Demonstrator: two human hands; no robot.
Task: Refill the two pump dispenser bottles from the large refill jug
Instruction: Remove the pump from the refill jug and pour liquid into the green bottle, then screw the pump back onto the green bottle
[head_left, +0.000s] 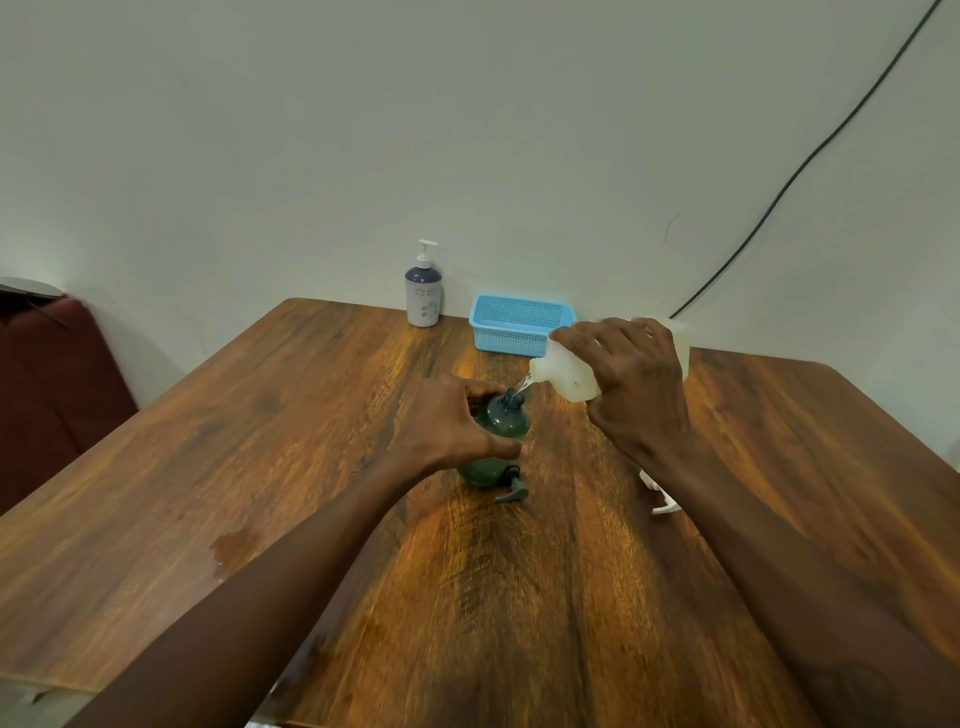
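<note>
pouring in hand, and by the look of things roughly the first half of the job. gripping the green pump bottle (506, 418) around its shoulder with the left hand (452, 421), fingers curled round it, bottle upright near the middle of the surface (260, 441), neck open, its dark pump head (511, 488) lying on the wood just beside the base. clasping the large refill jug (566, 376) in the right hand (634, 374), fingers wrapped over its top, held in the air just right of and above the green bottle. jug tipped over, long axis near level and running right to left, spout aimed left and down at the open neck, a thin clear stream showing between the two. fill level inside the green bottle not readable. left to do, most likely: finishing this fill, refitting the pump, then the white-and-blue pump bottle (423, 299), upright at the far edge beside a blue basket (519, 325), pump still on, well apart from both hands.
</note>
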